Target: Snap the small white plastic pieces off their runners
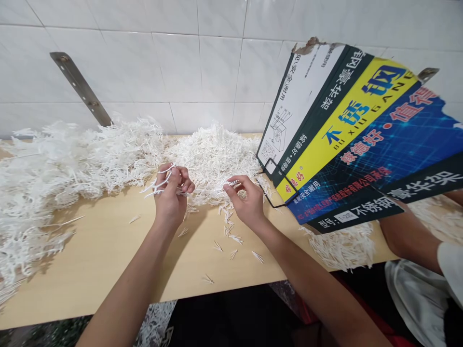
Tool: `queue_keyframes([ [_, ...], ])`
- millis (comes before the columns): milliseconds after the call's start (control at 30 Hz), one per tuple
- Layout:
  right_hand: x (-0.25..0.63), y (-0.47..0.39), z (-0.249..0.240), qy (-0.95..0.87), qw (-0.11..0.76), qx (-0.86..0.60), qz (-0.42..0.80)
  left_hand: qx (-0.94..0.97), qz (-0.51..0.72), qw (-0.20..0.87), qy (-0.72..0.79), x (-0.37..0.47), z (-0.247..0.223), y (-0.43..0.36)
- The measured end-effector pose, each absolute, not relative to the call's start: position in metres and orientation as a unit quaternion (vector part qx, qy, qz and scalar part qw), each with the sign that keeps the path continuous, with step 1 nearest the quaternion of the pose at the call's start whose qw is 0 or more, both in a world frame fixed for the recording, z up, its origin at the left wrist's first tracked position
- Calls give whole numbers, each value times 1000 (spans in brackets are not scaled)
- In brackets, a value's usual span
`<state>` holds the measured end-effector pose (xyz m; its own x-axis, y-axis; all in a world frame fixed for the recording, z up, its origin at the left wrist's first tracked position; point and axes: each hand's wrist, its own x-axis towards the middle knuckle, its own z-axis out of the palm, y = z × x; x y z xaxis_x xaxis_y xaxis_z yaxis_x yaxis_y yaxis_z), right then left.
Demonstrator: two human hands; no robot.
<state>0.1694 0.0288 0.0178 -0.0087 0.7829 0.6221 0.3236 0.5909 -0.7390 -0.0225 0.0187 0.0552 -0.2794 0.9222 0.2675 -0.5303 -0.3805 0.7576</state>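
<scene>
My left hand point(172, 193) is closed around a white branched plastic piece point(159, 182), whose thin prongs stick out to the left past the thumb. To its right, my right hand point(249, 200) pinches a few thin white plastic sticks point(233, 183) between thumb and fingers. Behind both hands rises a heap of small white sticks point(213, 149). Several short stick bits point(227, 217) lie scattered on the wooden table point(119, 250) below my right hand.
A large pile of white branched pieces point(72, 164) covers the table's left side. On the right, a printed cardboard panel point(347, 125) stands tilted with a black wire frame point(269, 193) at its corner. Beyond it are a co-worker's arm point(412, 236) and more white sticks point(343, 246).
</scene>
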Motion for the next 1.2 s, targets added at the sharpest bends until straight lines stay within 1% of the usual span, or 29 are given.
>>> queue_keyframes([
  [100, 169, 30, 18, -634, 596, -412, 270, 353, 750, 483, 282, -24, 55, 19],
  [333, 168, 36, 24, -538, 656, -332, 412, 320, 768, 480, 277, -28, 52, 20],
  [500, 170, 42, 22, -483, 671, -293, 480, 305, 770, 464, 315, -34, 49, 25],
  [633, 171, 45, 19, -470, 673, -274, 501, 355, 756, 416, 360, -33, 48, 23],
  [733, 173, 47, 18, -485, 674, -266, 490, 430, 711, 377, 409, -32, 47, 22],
  [867, 177, 48, 22, -516, 657, -303, 458, 517, 645, 385, 410, -36, 44, 25],
  [900, 177, 47, 24, -525, 653, -313, 447, 521, 654, 360, 412, -37, 43, 25],
  [933, 177, 47, 25, -532, 651, -320, 436, 518, 677, 307, 424, -39, 42, 25],
  [967, 176, 46, 26, -537, 652, -323, 426, 509, 705, 223, 441, -41, 41, 25],
  [1033, 175, 43, 26, -543, 657, -325, 410, 498, 740, -3, 453, -45, 40, 23],
  [1067, 174, 42, 26, -546, 659, -324, 404, 508, 735, -113, 435, -46, 40, 21],
  [1100, 173, 41, 25, -551, 658, -322, 399, 537, 712, -195, 407, -47, 39, 20],
  [1133, 172, 40, 24, -557, 656, -320, 396, 585, 676, -245, 375, -46, 37, 19],
  [1167, 171, 39, 22, -562, 654, -318, 394, 648, 625, -252, 354, -43, 35, 18],
  [1200, 170, 39, 22, -566, 652, -315, 393, 712, 566, -228, 346, -39, 33, 17],
])
